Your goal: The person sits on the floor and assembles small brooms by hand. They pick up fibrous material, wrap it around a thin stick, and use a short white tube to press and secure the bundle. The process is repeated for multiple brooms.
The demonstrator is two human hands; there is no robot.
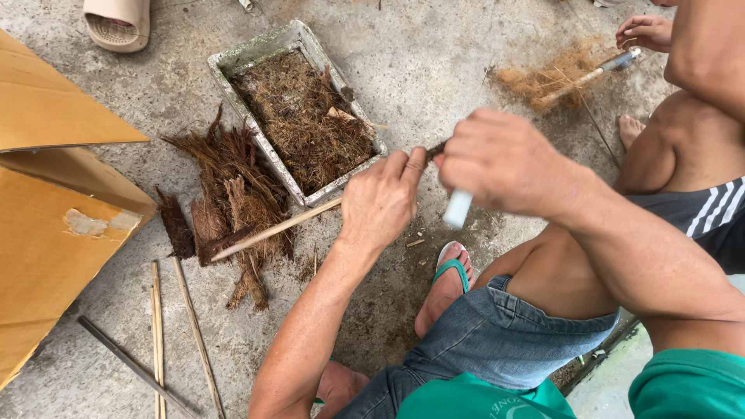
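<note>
Near the middle of the concrete floor (434,70), a thin bamboo stick (272,230) is held in the left hand (380,203), the fingers closed around its right-hand end. From that grip the stick runs out to the left and slightly nearer, over a pile of dark fibre strips (233,194). The right hand (497,159) is closed on a white-handled tool (458,208), touching the stick's end just right of the left fingers. The stick is judged light, stiff and liable to splinter; a hold near the worked end seems best. A grey trough (299,39) of fibre lies just beyond, and spare sticks (159,326) lie to the near left.
</note>
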